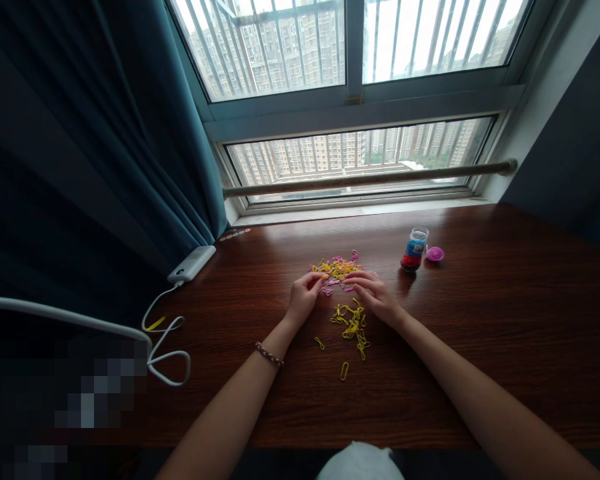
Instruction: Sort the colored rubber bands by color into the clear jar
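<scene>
A mixed pile of yellow and pink rubber bands (337,268) lies in the middle of the brown table. At its left edge is my left hand (304,297), thumb and forefinger pinched together; what they hold, if anything, is too small to make out. From the right, my right hand (379,298) reaches over the pile's near edge, its fingers stretched out and touching the pink bands. Nearer to me, between my forearms, sits a separate group of yellow rubber bands (354,323). Two single yellow bands, one a long loop (345,371), lie close by.
A glass jar (414,250) with blue and red contents stands at the back right, beside a pink lid (435,254). At the left are a white power strip (193,265) and its looped cable (185,363). A window and blue curtain border the table (505,320).
</scene>
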Motion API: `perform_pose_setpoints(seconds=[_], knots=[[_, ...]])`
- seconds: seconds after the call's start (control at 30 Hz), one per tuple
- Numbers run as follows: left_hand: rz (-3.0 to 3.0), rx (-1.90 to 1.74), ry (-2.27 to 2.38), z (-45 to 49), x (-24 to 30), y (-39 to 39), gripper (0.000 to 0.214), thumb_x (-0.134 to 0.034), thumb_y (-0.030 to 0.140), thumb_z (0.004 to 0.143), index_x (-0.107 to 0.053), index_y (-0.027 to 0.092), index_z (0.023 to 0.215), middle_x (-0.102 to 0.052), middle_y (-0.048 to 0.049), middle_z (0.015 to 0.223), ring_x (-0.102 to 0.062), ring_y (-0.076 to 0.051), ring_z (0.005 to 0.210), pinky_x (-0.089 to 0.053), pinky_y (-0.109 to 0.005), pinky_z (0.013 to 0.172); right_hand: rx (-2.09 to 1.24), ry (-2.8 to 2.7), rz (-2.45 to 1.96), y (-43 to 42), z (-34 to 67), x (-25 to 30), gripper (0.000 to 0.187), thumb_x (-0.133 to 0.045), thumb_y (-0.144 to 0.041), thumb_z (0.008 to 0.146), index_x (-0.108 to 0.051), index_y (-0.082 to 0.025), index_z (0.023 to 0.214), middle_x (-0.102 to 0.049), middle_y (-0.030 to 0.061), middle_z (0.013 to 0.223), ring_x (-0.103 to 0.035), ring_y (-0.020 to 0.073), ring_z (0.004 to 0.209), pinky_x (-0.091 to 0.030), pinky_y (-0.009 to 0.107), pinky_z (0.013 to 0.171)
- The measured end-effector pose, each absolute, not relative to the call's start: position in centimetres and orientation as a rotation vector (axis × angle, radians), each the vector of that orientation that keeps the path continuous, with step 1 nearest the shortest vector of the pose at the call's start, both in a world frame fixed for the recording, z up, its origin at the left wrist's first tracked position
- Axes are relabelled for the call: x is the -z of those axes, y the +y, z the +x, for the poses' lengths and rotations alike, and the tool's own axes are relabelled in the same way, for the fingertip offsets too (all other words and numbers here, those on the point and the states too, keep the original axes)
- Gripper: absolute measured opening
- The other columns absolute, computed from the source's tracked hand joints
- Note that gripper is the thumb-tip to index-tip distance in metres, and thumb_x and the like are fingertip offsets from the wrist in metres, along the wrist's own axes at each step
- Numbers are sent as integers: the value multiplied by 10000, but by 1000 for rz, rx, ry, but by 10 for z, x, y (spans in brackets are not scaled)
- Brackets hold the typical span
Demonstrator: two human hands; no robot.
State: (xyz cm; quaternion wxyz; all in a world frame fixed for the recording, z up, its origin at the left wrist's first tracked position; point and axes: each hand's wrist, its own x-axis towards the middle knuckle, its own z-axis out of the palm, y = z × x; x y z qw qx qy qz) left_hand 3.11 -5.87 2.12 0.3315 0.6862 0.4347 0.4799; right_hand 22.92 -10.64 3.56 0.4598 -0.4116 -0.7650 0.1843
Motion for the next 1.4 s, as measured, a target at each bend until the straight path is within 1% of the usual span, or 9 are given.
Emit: perform_pose_setpoints(seconds=[0.1, 0.23, 0.37, 0.5, 0.67, 0.8, 1.07, 1.3, 1.4], knots=[[1876, -1195, 1038, 38, -24, -68, 175, -555, 300, 756, -651, 168, 820, -670, -54, 863, -615, -172, 811, -487, -295, 763, -375, -2040, -961, -109, 223, -36, 313, -394, -304, 872, -555, -299, 1140, -504, 21, 1246, -427, 200, 1149, -310, 405, 985], [1876, -1180, 979, 42, -27, -75, 157, -582, 304, 739, -651, 174, 792, -672, -49, 842, -616, -173, 810, -489, -301, 774, -477, -2034, -875, -107, 219, -28, 332, -356, -275, 889, -538, -256, 1166, -543, 35, 1202, -459, 176, 1131, -330, 387, 991], [1739, -1168, 975, 43, -30, -74, 185, -610, 331, 712, -645, 159, 773, -673, -53, 825, -621, -173, 791, -496, -298, 755, -568, -1929, -877, -105, 219, -25, 323, -369, -295, 884, -582, -213, 1112, -589, 64, 1135, -512, 180, 1084, -382, 370, 959], [1622, -1111, 959, 43, -31, -73, 236, -619, 340, 699, -625, 156, 846, -669, -53, 838, -623, -163, 750, -507, -287, 697, -611, -1909, -856, -107, 219, -28, 312, -381, -319, 877, -626, -211, 1037, -617, 64, 1079, -553, 180, 1025, -416, 359, 929], [1740, -1114, 902, 42, -31, -72, 169, -603, 316, 717, -633, 155, 755, -634, -48, 814, -590, -166, 808, -487, -262, 701, -635, -1890, -853, -108, 218, -29, 299, -403, -319, 870, -650, -187, 974, -642, 72, 1008, -571, 172, 982, -435, 329, 899], [1695, -1214, 896, 42, -31, -72, 148, -569, 297, 745, -605, 153, 750, -601, -45, 839, -566, -158, 836, -475, -250, 712, -681, -1848, -864, -109, 217, -31, 308, -404, -344, 869, -665, -183, 895, -651, 71, 965, -586, 173, 937, -446, 322, 870], [1550, -1397, 954, 39, -24, -66, 146, -559, 284, 749, -563, 144, 788, -583, -20, 757, -556, -119, 709, -457, -242, 685, -780, -1780, -935, -110, 217, -31, 333, -426, -398, 848, -672, -178, 806, -661, 66, 878, -608, 175, 816, -475, 291, 745], [1587, -1504, 1260, 31, -15, -55, 155, -546, 296, 738, -569, 146, 765, -598, -25, 745, -562, -127, 691, -450, -240, 651, -888, -1693, -1011, -110, 218, -28, 326, -461, -410, 822, -665, -158, 786, -655, 50, 743, -591, 149, 668, -460, 247, 611], [1589, -1520, 1480, 24, -9, -47, 136, -558, 284, 712, -572, 150, 727, -601, -22, 709, -562, -134, 662, -448, -247, 632, -933, -1724, -1027, -113, 219, -30, 314, -515, -416, 787, -672, -154, 719, -646, 38, 668, -562, 129, 597, -430, 227, 555]])
